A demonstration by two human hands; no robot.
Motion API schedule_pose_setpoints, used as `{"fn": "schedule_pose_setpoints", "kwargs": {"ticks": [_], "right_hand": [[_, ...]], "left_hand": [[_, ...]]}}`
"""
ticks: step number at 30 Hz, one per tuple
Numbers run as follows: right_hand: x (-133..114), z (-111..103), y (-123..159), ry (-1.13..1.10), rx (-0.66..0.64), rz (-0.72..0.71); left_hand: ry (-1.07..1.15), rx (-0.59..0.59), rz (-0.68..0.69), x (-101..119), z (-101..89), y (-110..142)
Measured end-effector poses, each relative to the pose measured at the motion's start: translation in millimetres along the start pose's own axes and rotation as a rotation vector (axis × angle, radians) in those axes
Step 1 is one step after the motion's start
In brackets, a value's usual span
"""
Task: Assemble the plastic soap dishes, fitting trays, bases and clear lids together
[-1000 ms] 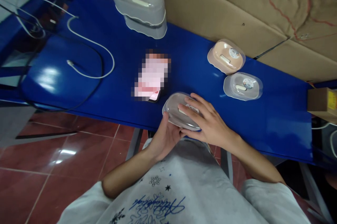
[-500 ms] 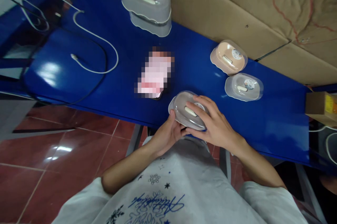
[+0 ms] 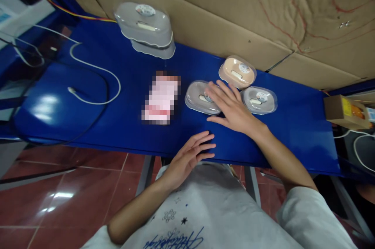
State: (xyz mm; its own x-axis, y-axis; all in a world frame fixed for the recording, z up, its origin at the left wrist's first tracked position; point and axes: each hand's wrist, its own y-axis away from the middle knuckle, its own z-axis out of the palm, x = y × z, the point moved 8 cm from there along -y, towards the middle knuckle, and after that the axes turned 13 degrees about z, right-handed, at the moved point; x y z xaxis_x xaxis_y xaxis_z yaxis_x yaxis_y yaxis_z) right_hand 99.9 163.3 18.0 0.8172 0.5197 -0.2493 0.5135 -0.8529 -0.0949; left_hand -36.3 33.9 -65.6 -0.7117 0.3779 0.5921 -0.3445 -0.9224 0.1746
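My right hand (image 3: 231, 108) lies open with its fingers stretched, the fingertips resting on the right side of a small clear lidded box (image 3: 199, 100) on the blue table (image 3: 117, 124). My left hand (image 3: 191, 153) hovers open at the table's near edge, holding nothing. Just past my right hand sit a peach lidded box (image 3: 236, 71) and another clear lidded box (image 3: 259, 100), close together.
A phone (image 3: 161, 98) lies left of the small box. A larger grey lidded container (image 3: 145, 28) stands at the back. A white cable (image 3: 96, 81) loops across the left. Cardboard (image 3: 234, 7) lines the back; a small carton (image 3: 342, 112) sits far right.
The small clear box went from the table's near edge, held in both hands, to a spot beside the other two boxes. My left hand let go and drew back; the right hand flattened.
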Motion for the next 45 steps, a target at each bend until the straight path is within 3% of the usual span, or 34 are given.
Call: {"fn": "schedule_pose_setpoints", "kwargs": {"ticks": [2, 6, 9, 11, 14, 17, 21, 24, 26, 29, 32, 36, 39, 42, 45], "right_hand": [[23.5, -18.7, 16.5, -0.033, 0.059, 0.061], [103.9, -49.3, 66.0, 0.021, 0.21, 0.278], [147.5, -47.1, 98.4, 0.082, 0.168, 0.362], [154.6, -42.1, 114.0, 0.053, 0.131, 0.378], [136.3, -39.2, 131.8, -0.034, 0.116, 0.415], [93.3, -36.6, 145.4, -0.175, 0.108, 0.442], [26.2, -19.8, 155.3, -0.401, 0.008, 0.391], [6.1, -8.7, 155.5, -0.504, -0.051, 0.367], [19.8, -10.9, 151.5, -0.506, 0.019, 0.402], [64.6, -16.0, 140.4, -0.375, 0.161, 0.492], [105.8, -11.2, 123.0, -0.179, 0.192, 0.54], [118.8, -9.7, 104.8, -0.027, 0.189, 0.508], [83.1, -19.1, 105.5, -0.041, 0.165, 0.382], [14.5, -11.6, 119.2, -0.223, -0.068, 0.098], [-28.2, 0.3, 136.5, -0.282, -0.154, 0.024]], "left_hand": [[-0.013, -0.013, -0.003, 0.8, 0.3, -0.5], [-0.024, -0.034, -0.014, -1.3, 1.3, -0.8], [-0.038, -0.041, -0.017, -3.3, 2.4, -0.5], [-0.038, -0.063, -0.04, -6.6, 4.6, 1.3], [0.028, -0.138, -0.167, -21.8, 11.5, 8.2], [0.124, -0.19, -0.256, -39.3, 19.5, 11.6], [0.178, -0.171, -0.18, -50.2, 30.3, -0.3], [0.193, -0.099, -0.139, -52.1, 33.8, -7.5], [0.189, -0.02, -0.151, -52.2, 29.9, -7.5], [0.166, 0.102, -0.172, -49.4, 19.3, -2.7], [0.179, 0.145, -0.198, -47.1, 15.9, 2.1], [0.215, 0.15, -0.212, -45.2, 18.6, 2.9], [0.209, 0.178, -0.205, -44.4, 17.2, 1.9], [0.184, 0.191, -0.188, -43.6, 16.6, 1.5], [0.134, 0.19, -0.149, -42.2, 18.8, 1.6]]}}
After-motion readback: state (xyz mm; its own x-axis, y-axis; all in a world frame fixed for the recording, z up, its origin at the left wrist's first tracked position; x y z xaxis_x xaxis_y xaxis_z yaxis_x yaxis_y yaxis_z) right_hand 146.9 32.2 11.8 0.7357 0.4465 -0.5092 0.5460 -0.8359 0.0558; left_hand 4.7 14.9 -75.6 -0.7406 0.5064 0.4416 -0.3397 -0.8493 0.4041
